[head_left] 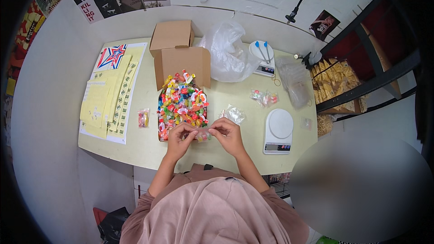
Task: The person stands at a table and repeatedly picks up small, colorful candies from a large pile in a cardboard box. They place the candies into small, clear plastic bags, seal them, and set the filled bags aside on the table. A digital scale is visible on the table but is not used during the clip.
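Both my hands pinch the top edge of a small clear plastic bag of wrapped candies (204,136), at the near right corner of an open cardboard box (183,62). My left hand (179,140) has its left end, my right hand (229,136) its right end. Colourful wrapped candies (183,101) heap up in the box. A filled small bag (143,118) lies left of the box. Beyond my right hand lie clear empty-looking bags (233,113), and farther right several filled bags (264,98).
A white digital scale (279,125) stands at the right; another (262,56) at the back carries blue-handled tongs (262,52). A white plastic bag (229,54), a closed cardboard box (171,35), a stack of clear bags (293,81) and yellow label sheets (96,105) are on the table.
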Available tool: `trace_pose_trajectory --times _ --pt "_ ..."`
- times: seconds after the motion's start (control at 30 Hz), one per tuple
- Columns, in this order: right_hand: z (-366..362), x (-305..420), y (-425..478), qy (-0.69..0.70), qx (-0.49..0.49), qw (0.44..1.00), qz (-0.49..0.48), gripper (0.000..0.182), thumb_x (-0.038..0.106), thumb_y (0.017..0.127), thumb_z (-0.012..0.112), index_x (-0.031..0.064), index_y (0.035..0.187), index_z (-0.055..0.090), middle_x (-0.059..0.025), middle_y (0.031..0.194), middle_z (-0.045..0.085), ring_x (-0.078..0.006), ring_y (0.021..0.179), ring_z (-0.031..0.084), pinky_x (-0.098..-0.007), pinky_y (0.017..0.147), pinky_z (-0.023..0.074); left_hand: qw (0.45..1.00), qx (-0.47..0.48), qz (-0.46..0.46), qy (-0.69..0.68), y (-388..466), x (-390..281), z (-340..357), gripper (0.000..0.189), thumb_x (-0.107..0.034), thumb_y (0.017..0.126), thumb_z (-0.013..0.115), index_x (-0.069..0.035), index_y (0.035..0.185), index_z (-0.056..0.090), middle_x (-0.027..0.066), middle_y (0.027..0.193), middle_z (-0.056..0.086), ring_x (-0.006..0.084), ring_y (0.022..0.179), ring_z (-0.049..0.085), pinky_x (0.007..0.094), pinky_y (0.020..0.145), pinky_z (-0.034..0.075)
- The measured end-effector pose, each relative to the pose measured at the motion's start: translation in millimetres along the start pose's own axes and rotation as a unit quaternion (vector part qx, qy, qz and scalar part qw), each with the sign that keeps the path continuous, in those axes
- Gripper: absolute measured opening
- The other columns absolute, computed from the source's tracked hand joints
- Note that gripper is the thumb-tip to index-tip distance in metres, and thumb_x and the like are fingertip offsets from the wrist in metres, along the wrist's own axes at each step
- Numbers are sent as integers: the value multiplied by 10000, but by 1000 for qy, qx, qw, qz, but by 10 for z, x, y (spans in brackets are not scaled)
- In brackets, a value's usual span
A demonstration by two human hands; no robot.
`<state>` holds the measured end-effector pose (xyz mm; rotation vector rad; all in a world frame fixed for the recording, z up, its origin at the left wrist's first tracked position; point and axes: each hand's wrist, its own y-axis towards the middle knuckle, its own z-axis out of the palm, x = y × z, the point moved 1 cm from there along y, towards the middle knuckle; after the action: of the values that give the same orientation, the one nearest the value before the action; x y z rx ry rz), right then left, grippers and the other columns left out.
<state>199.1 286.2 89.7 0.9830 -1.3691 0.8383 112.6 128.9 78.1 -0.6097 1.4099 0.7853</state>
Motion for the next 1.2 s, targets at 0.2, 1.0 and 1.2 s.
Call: trace_pose_trajectory --times 0.2,1.0,1.2 --pt "54 15 18 -14 -26 999 -27 49 -27 765 622 -33 813 613 -55 856 553 -105 774 570 -218 666 504 996 -21 47 69 11 -23 40 33 8 808 572 28 806 547 76 814 545 104 681 555 220 580 475" --pt "129 172 114 -108 -41 988 -106 70 36 771 597 -6 827 593 -96 817 557 -177 702 556 -272 614 446 981 40 86 172 262 -343 152 58 -40 755 614 3 767 577 81 782 584 162 741 558 271 665 438" --pt "118 170 111 -87 -66 988 -107 66 33 777 581 -11 827 581 -95 826 550 -173 712 554 -268 608 447 985 19 78 150 264 -225 78 74 -41 761 618 7 803 580 69 795 593 134 698 556 254 639 441"
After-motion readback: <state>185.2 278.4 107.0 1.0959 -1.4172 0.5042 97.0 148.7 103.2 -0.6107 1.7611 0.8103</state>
